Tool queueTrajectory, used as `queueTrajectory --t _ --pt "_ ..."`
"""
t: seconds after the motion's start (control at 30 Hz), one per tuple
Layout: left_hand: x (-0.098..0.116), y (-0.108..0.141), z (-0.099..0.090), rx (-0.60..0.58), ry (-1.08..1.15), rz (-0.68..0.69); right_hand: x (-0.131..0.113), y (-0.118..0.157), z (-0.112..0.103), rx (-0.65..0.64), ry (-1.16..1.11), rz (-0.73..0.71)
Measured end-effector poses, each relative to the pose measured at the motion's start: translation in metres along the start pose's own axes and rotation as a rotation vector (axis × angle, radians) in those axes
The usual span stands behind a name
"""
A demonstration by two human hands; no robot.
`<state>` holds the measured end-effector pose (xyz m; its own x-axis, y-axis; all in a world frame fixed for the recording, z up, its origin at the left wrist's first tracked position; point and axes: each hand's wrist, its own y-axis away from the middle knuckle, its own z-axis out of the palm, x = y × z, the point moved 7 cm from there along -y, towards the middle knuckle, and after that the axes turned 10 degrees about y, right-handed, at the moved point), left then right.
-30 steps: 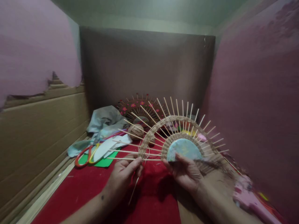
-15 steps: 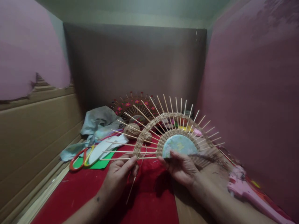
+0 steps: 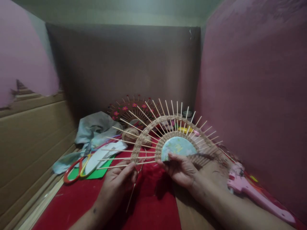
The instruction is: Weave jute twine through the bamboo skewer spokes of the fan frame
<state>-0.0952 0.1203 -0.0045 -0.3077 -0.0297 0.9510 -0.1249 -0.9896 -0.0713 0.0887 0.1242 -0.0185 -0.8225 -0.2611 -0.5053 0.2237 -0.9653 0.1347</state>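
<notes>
Between both hands is a half-round woven fan (image 3: 157, 123), with thin wooden sticks spreading out from a blue patterned half-disc (image 3: 178, 148). Two bands of twisted twine are woven through the sticks, one close round the disc and one farther out. My left hand (image 3: 122, 177) pinches the left end of the outer band at the lowest stick. A loose strand of twine (image 3: 130, 196) hangs below those fingers. My right hand (image 3: 181, 171) grips the lower edge of the blue disc, thumb on its front and the other fingers mostly hidden behind.
Orange-handled scissors (image 3: 73, 172), green paper (image 3: 98, 173) and a grey cloth (image 3: 96, 126) lie at left. Behind the fan are a ball of twine (image 3: 129, 135) and a flowered fan (image 3: 124, 108). A pink glue gun (image 3: 254, 195) lies right, near the pink wall (image 3: 249, 95).
The camera view has turned slightly, so the whole scene sits a little farther left. Both hands keep the same hold on the fan, which tilts very slightly.
</notes>
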Motion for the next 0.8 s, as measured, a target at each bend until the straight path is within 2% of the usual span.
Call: queueTrajectory --t 0.17,0.3,0.8 --pt "-0.001 0.002 0.001 0.023 0.047 -0.029 -0.001 0.000 0.001 -0.001 -0.019 -0.002" --pt "0.002 0.003 0.002 0.044 0.033 0.003 -0.001 0.000 0.001 0.026 -0.028 -0.007" --pt "0.003 0.006 0.009 0.019 -0.044 -0.006 0.003 -0.003 -0.010 0.152 -0.039 0.048"
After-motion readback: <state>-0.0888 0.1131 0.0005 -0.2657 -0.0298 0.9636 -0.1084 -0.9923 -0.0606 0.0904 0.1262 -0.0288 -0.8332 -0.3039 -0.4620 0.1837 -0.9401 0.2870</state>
